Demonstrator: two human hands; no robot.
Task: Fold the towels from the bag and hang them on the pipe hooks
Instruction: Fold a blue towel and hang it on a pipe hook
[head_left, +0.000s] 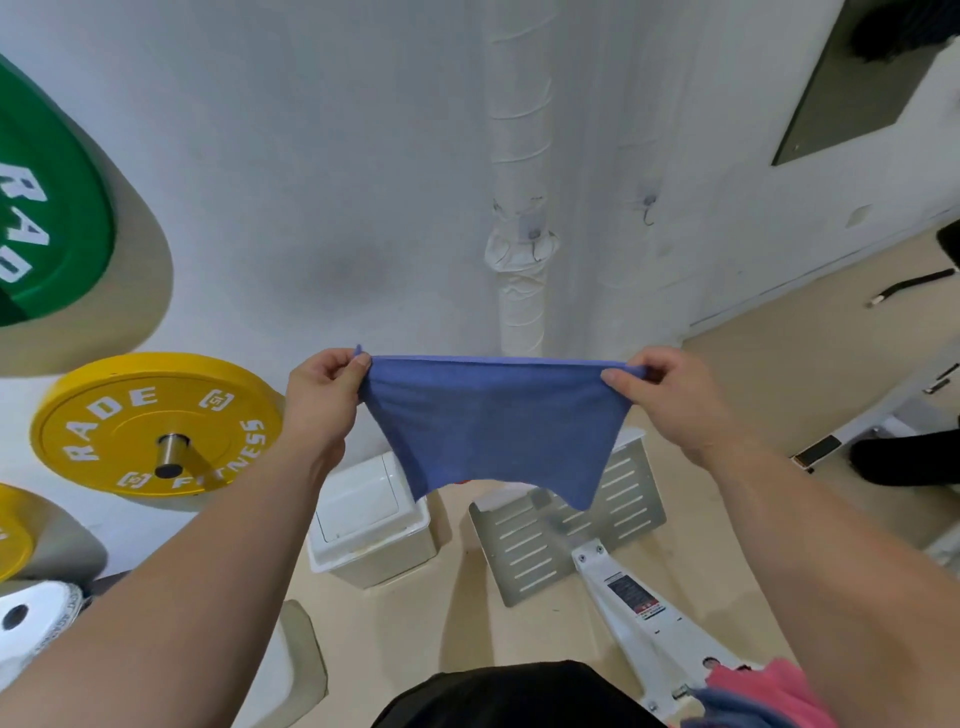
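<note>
A blue towel (496, 426) hangs stretched between both hands at chest height. My left hand (322, 395) pinches its top left corner and my right hand (670, 395) pinches its top right corner. Behind it stands a white wrapped pipe (519, 156) with a small hook (535, 239) on it. A second hook (648, 205) sticks to the wall column to the right. Both hooks are bare. At the bottom right lies a heap of pink and blue towels (753, 696); the bag is not in view.
Yellow (150, 421) and green (41, 208) weight plates hang on the left wall. A white lidded bin (369, 525) sits on the floor below the towel. A white machine frame with a slotted foot plate (566, 535) stands to the right.
</note>
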